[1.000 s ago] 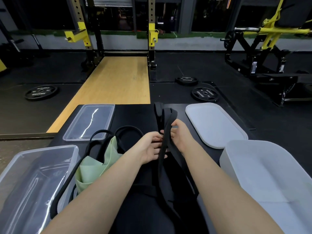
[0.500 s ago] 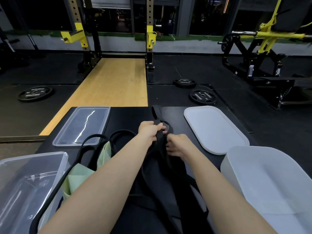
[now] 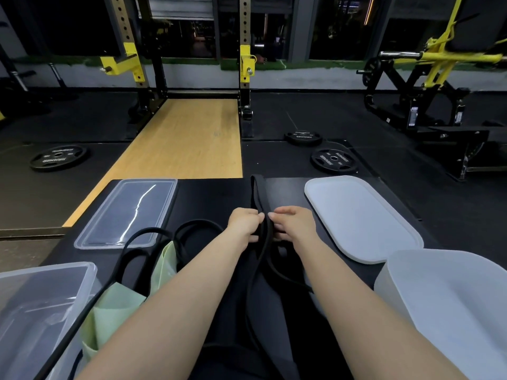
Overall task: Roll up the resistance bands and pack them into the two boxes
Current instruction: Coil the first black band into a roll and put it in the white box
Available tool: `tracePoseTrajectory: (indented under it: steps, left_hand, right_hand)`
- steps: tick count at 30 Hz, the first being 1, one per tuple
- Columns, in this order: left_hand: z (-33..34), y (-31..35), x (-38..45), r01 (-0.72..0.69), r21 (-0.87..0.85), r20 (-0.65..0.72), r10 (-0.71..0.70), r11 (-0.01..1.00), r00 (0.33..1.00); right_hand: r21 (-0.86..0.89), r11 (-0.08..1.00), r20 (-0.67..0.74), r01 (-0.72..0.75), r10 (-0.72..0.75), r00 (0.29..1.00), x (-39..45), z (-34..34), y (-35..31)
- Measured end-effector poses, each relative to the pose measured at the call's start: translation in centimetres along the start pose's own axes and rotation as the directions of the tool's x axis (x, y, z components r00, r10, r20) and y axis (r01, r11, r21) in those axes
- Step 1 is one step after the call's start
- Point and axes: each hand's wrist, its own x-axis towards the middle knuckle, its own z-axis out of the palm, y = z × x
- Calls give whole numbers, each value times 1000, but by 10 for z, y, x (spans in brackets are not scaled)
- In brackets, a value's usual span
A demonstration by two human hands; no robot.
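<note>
A wide black resistance band (image 3: 259, 194) lies along the middle of the black mat, its far end pointing away from me. My left hand (image 3: 244, 224) and my right hand (image 3: 292, 224) pinch it from either side, fingertips almost meeting on it. Its near part trails down between my forearms. A thin black band (image 3: 153, 239) loops on the mat to the left, over a light green band (image 3: 115, 308). A clear box (image 3: 41, 311) stands at the near left and a white box (image 3: 450, 303) at the near right.
A clear lid (image 3: 129, 212) lies at the far left of the mat (image 3: 208, 196) and a white lid (image 3: 359, 215) at the far right. Beyond are a wooden platform (image 3: 186, 138), weight plates (image 3: 333, 159) on the floor, and yellow and black gym machines.
Both hands have come together on the wide black band and moved a little farther up it; my left hand went up first, then my right hand rose level with it.
</note>
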Motion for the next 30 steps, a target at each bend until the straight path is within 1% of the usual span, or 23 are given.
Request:
tracePoseTrajectory:
  steps: [3,7,9,11,14,20,22,24,27,30]
  left_hand:
    - [2,-1,15,-51,-88,-71,45,995,996]
    - [8,5,27,-54,-232,-68,40,971,997]
    - [11,8,34,-43,-240,-66,28,970,997]
    - [12,12,38,-15,-236,-50,3,972,999]
    - [11,19,47,-12,-183,-42,4,983,999]
    - [10,40,62,-148,-77,-74,142,986,987]
    - [9,33,67,-175,27,-49,176,984,983]
    - [7,24,66,-185,90,-58,190,979,980]
    - [1,18,57,-203,147,-90,218,968,972]
    - [-5,11,33,-198,226,-20,208,954,978]
  right_hand:
    - [19,998,1,68,-68,998,8,5,-4]
    - [-102,989,-30,104,-108,994,22,9,-5]
    - [-150,983,-38,106,-113,993,27,9,-6]
    - [-159,978,-29,137,-143,989,33,9,-7]
    - [-185,965,-12,188,-193,981,41,10,-10]
    - [-299,911,-3,285,-300,954,49,20,-29]
    - [-357,894,32,271,-278,960,48,21,-31]
    - [-404,881,55,246,-245,968,45,21,-27]
    - [-395,892,50,220,-218,975,39,15,-17]
    - [-399,899,38,181,-180,983,26,4,-6]
